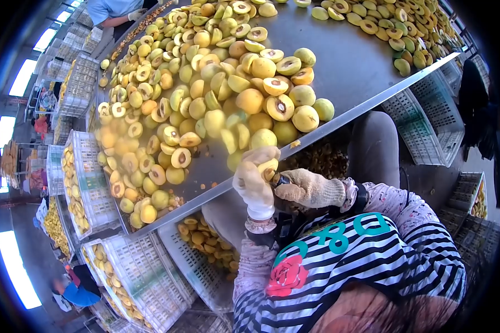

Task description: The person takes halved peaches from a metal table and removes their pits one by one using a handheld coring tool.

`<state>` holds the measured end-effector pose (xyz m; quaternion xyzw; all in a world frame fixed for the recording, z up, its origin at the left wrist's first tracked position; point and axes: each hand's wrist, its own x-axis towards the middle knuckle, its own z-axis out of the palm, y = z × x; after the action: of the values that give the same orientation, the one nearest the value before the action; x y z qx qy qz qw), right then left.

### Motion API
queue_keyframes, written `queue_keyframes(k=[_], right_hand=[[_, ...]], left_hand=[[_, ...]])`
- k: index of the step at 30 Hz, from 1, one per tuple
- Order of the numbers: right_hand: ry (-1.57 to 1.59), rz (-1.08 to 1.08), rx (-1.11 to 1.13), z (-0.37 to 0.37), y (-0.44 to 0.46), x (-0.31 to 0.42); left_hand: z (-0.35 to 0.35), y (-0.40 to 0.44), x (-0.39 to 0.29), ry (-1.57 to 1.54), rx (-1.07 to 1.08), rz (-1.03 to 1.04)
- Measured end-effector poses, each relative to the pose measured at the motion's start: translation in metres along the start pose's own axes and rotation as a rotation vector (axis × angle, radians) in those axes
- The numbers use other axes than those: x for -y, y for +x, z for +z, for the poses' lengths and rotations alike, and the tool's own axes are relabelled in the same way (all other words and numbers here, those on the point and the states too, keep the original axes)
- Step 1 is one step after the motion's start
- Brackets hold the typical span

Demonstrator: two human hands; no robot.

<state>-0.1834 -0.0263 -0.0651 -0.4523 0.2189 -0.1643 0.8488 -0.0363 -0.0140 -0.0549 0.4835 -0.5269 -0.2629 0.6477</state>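
Observation:
My left hand (254, 184), in a whitish glove, holds a yellow peach half (268, 166) at the table's near edge. Close against it, my right hand (311, 189), in a beige knit glove, is closed round a small dark-handled tool (281, 180). The tool's tip meets the fruit, and its working end is hidden. Beyond my hands lies a large heap of yellow-green peach halves (205, 83), many cut side up with brown pits showing.
The metal table (339, 61) has a raised rim, with a second peach pile (394, 28) at far right. Below are a crate of halves (205, 238) and dark scraps (322, 158). White crates (141, 277) stand left, more crates (422, 119) right. A co-worker's arm (116, 21) reaches in at top left.

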Motion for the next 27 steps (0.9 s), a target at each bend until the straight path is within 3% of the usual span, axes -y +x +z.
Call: queue_keyframes(k=[1, 4, 7, 8, 10, 12, 16, 17, 18, 20, 21, 25, 27], right_hand=[[-0.015, -0.060, -0.032, 0.001, 0.002, -0.002], [0.154, 0.273, 0.255, -0.022, -0.004, 0.014], [-0.260, -0.167, -0.037, -0.005, 0.005, 0.004], [-0.229, -0.159, -0.021, -0.005, 0.005, 0.002], [-0.167, -0.143, 0.010, -0.003, 0.005, -0.003], [0.091, 0.254, 0.241, -0.010, -0.010, 0.019], [-0.024, 0.172, 0.121, 0.002, -0.013, 0.024], [0.140, 0.268, 0.231, -0.002, -0.014, 0.024], [0.364, 0.356, 0.343, -0.008, -0.018, 0.029], [0.423, 0.296, 0.390, -0.011, -0.018, 0.014], [0.438, 0.294, 0.392, -0.013, -0.017, 0.009], [0.355, 0.315, 0.476, -0.022, -0.019, 0.012], [0.162, 0.340, 0.480, -0.027, -0.022, 0.012]], left_hand=[[-0.001, -0.001, 0.001, -0.026, -0.013, -0.021], [0.000, -0.007, -0.001, -0.022, -0.026, 0.004], [0.002, -0.006, -0.006, -0.048, 0.001, 0.063], [0.002, -0.007, -0.009, -0.065, 0.011, 0.077], [0.000, -0.009, -0.017, -0.161, 0.023, -0.059], [-0.001, -0.010, -0.026, -0.252, 0.038, -0.198], [-0.003, -0.003, -0.023, -0.315, 0.074, -0.306], [0.000, -0.006, -0.019, -0.450, 0.028, -0.333], [-0.002, -0.006, -0.015, -0.486, 0.088, -0.354], [-0.006, 0.000, -0.010, -0.557, 0.214, -0.391], [-0.006, 0.002, -0.010, -0.582, 0.214, -0.453], [-0.002, 0.016, -0.008, -0.755, 0.549, -0.552], [0.013, 0.015, -0.018, -0.870, 0.368, -0.830]])
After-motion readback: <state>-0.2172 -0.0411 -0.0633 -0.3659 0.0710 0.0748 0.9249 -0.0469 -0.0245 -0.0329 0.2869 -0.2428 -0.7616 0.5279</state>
